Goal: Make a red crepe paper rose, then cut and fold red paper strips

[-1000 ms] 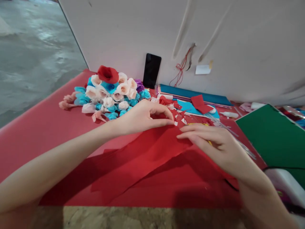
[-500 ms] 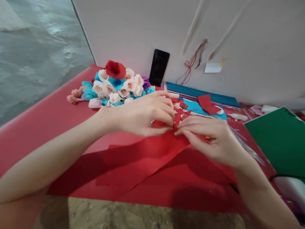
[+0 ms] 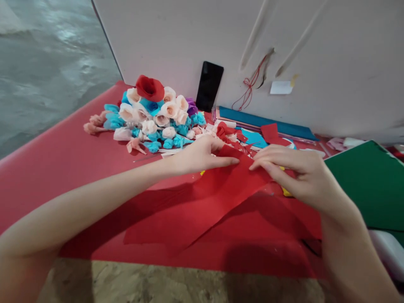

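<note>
A long sheet of red paper (image 3: 202, 206) stretches over the red table, its upper edge raised between my hands. My left hand (image 3: 205, 156) grips that edge, thumb on the near side and fingers behind the paper. To its right, my right hand (image 3: 293, 172) pinches the same sheet between thumb and fingertips. Red paper scraps (image 3: 224, 130) lie just beyond the hands. A heap of paper flowers (image 3: 154, 111) in white, blue, pink, red and purple sits to the left.
A black phone (image 3: 209, 86) leans on the pale wall behind the table (image 3: 57, 160). A green board (image 3: 369, 185) lies at the right, near a white object (image 3: 386, 252). Blue paper (image 3: 268, 123) runs along the wall, below a hanging red cord (image 3: 249, 86).
My hands have moved apart slightly, the right one farther right. My left hand has turned, its thumb now on the paper, and more of the sheet's upper part shows.
</note>
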A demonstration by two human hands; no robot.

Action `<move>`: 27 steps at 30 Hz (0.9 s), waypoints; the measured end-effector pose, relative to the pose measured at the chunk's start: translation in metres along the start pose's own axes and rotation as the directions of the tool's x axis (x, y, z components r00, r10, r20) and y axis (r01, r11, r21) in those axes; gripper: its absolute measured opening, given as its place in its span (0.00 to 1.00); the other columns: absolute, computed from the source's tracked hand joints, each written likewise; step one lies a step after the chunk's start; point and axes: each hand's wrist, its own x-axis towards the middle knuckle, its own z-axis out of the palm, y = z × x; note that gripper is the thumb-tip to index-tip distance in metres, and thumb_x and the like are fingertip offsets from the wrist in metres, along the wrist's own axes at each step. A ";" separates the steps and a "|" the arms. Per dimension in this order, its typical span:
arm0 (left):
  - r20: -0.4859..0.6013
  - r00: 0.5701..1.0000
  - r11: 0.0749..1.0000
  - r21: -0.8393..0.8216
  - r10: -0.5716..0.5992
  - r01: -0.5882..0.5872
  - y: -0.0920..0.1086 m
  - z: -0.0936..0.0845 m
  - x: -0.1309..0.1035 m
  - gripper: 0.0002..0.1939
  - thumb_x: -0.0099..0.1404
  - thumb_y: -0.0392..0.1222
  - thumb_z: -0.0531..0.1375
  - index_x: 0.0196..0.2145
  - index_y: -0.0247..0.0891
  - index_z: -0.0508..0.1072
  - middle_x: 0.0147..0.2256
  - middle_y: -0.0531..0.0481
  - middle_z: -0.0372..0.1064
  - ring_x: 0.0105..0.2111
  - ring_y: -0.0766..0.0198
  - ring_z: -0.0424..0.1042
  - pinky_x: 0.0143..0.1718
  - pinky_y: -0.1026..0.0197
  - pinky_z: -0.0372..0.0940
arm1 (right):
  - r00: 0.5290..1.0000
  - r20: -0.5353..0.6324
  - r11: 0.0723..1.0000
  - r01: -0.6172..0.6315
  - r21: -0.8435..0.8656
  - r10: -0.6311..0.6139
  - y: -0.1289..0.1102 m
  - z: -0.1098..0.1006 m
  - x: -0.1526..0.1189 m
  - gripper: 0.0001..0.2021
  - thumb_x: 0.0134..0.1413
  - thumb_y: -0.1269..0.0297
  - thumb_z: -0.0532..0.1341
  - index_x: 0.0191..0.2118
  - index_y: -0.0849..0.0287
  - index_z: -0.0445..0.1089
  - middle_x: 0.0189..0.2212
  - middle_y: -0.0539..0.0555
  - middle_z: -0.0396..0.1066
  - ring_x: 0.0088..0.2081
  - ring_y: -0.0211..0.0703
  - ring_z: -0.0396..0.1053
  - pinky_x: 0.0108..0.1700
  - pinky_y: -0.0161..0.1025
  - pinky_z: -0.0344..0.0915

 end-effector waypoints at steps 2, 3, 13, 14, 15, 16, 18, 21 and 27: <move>-0.028 1.000 1.000 0.028 0.006 -0.005 0.002 0.005 -0.002 0.13 0.61 0.46 0.58 0.30 0.34 0.76 0.23 0.54 0.69 0.23 0.70 0.64 0.22 0.67 0.56 | 0.996 0.080 1.000 -0.024 0.012 0.023 0.003 0.001 0.002 0.08 0.59 0.70 0.53 0.32 0.56 0.68 0.34 0.50 0.73 0.39 0.39 0.69 0.42 0.38 0.65; -0.034 0.999 0.999 0.046 0.023 -0.021 0.003 0.006 -0.003 0.12 0.61 0.45 0.58 0.31 0.34 0.77 0.24 0.54 0.70 0.23 0.70 0.65 0.22 0.67 0.56 | 0.994 0.108 0.999 -0.017 0.028 0.014 0.003 0.002 0.003 0.08 0.60 0.69 0.53 0.33 0.56 0.68 0.34 0.50 0.72 0.39 0.38 0.69 0.42 0.37 0.65; -0.203 0.974 0.990 0.117 0.102 -0.080 0.011 -0.014 -0.006 0.09 0.59 0.45 0.61 0.29 0.38 0.77 0.25 0.56 0.73 0.26 0.67 0.71 0.25 0.68 0.62 | 0.984 0.177 0.995 0.016 0.100 -0.033 0.003 -0.012 -0.001 0.09 0.58 0.70 0.54 0.28 0.56 0.67 0.25 0.48 0.69 0.30 0.37 0.68 0.34 0.35 0.64; -0.238 0.968 0.994 0.090 0.086 -0.066 0.012 -0.017 -0.007 0.09 0.59 0.45 0.61 0.30 0.37 0.77 0.26 0.55 0.73 0.27 0.67 0.72 0.25 0.68 0.63 | 0.985 0.170 0.995 0.000 0.096 -0.017 0.005 -0.016 -0.003 0.09 0.57 0.70 0.55 0.28 0.55 0.68 0.25 0.48 0.69 0.31 0.37 0.68 0.34 0.35 0.65; -0.267 0.961 0.997 0.060 0.068 -0.054 0.013 -0.020 -0.007 0.09 0.59 0.45 0.61 0.30 0.37 0.76 0.27 0.55 0.74 0.28 0.66 0.73 0.26 0.68 0.65 | 0.992 0.130 0.996 -0.017 0.087 0.006 0.007 -0.019 -0.004 0.09 0.57 0.70 0.55 0.28 0.55 0.68 0.26 0.48 0.70 0.32 0.37 0.69 0.35 0.35 0.65; -0.291 0.955 0.998 0.034 0.055 -0.047 0.015 -0.023 -0.007 0.08 0.59 0.44 0.61 0.31 0.36 0.76 0.28 0.55 0.74 0.29 0.66 0.73 0.26 0.69 0.66 | 0.998 0.053 0.996 -0.036 0.078 0.032 0.008 -0.020 -0.004 0.09 0.57 0.71 0.55 0.28 0.54 0.69 0.28 0.48 0.71 0.34 0.37 0.69 0.38 0.36 0.66; -0.320 0.946 0.999 0.002 0.040 -0.042 0.018 -0.024 -0.008 0.07 0.59 0.41 0.61 0.31 0.35 0.76 0.29 0.55 0.75 0.30 0.66 0.74 0.28 0.69 0.67 | 0.992 -0.108 0.996 -0.056 0.076 0.064 0.008 -0.019 -0.001 0.10 0.58 0.70 0.54 0.30 0.53 0.70 0.36 0.48 0.72 0.41 0.38 0.69 0.46 0.38 0.65; -0.328 0.944 0.999 -0.004 0.032 -0.035 0.021 -0.023 -0.009 0.07 0.60 0.41 0.60 0.31 0.35 0.75 0.30 0.54 0.75 0.31 0.65 0.74 0.28 0.68 0.68 | 0.984 -0.177 0.998 -0.023 0.065 0.034 0.001 -0.009 0.007 0.10 0.60 0.70 0.53 0.36 0.53 0.71 0.45 0.49 0.70 0.50 0.37 0.66 0.53 0.37 0.62; -0.325 0.854 0.912 0.211 0.406 -0.353 0.022 -0.035 -0.018 0.08 0.62 0.34 0.57 0.41 0.39 0.66 0.40 0.49 0.69 0.42 0.64 0.71 0.43 0.62 0.67 | 0.948 -0.307 0.990 0.043 -0.131 -0.082 -0.017 0.007 0.019 0.11 0.58 0.73 0.54 0.34 0.53 0.71 0.33 0.48 0.74 0.40 0.38 0.71 0.45 0.36 0.67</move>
